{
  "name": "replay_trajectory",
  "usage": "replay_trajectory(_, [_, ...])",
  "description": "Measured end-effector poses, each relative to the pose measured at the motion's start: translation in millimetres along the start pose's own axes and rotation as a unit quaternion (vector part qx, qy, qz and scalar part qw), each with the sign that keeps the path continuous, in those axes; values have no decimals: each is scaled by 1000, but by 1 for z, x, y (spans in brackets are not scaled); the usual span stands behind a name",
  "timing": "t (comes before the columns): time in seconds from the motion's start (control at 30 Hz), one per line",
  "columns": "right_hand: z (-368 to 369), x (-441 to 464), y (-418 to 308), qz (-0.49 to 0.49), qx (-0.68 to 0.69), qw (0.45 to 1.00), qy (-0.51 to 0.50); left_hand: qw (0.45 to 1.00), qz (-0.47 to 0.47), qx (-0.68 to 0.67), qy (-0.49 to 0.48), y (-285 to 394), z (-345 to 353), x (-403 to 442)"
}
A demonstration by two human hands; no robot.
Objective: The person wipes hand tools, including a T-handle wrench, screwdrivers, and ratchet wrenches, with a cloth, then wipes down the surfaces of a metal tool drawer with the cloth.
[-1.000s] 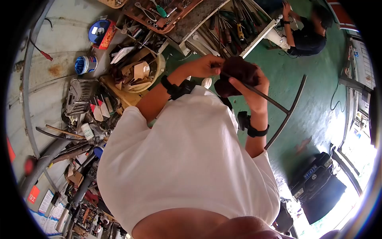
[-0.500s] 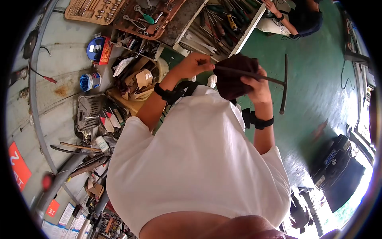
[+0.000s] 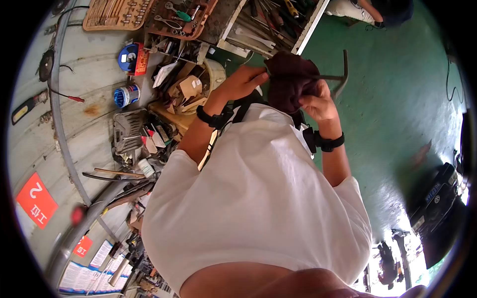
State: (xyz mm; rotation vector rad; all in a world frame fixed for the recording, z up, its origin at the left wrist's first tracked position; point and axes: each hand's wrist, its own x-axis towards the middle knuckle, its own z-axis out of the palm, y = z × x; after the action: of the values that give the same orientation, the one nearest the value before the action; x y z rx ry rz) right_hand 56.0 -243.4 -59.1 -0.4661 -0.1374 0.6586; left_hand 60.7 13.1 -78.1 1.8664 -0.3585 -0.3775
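A dark maroon cloth [image 3: 288,92] is bunched around the shaft of a T-handle wrench [image 3: 345,64], whose crossbar sticks out on the right. My right hand [image 3: 320,105] is closed on the cloth, thumb and fingers pressing its folds near the shaft. At the shaft's other end, my left hand [image 3: 242,83] is closed with its fingertips at the cloth's left edge, where the bar's tip is hidden. Both hands are in front of my waist, above the floor.
Ahead is a drawer of screwdrivers and wrenches [image 3: 263,32]. Socket sets [image 3: 181,17] lie to its left. A bin with cardboard [image 3: 189,89], a blue can [image 3: 126,95] and a grey tool case [image 3: 128,131] line the left. A person [image 3: 370,10] is at the upper right; a dark car [image 3: 432,203] is right.
The cloth has become more crumpled around the shaft. The crossbar has turned and shifted slightly left and up. My left fingers have straightened somewhat, and the whole view has swung a little.
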Motion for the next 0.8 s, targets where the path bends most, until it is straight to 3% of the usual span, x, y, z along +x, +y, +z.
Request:
replay_trajectory(0.03, [3,0,2,-4,9,1000,5,1000,-7,2,-9,2,1,-3])
replay_trajectory(0.1, [12,-1,0,5,25,984,178,998,-52,41,5,7,2,-4])
replay_trajectory(0.23, [-2,-9,12,-149,-39,964,217,996,-85,24,-20,1,8,-3])
replay_trajectory(0.37, [0,-25,28,-180,-99,913,353,990,-97,17,-96,-21,13,1])
replay_trajectory(0.43, [14,-22,40,-194,-88,895,393,988,-92,8,-120,-27,15,2])
replay_trajectory(0.5, [18,-16,55,-272,16,845,460,986,-91,56,-131,-34,20,4])
replay_trajectory(0.63, [19,-20,77,-285,-2,797,533,982,-88,11,-165,-50,34,-4])
replay_trajectory(0.7, [9,-16,97,-296,33,773,561,991,-15,106,-83,-60,37,-9])
replay_trajectory(0.8, [14,-7,103,-279,46,803,525,992,22,97,-79,-68,23,-8])
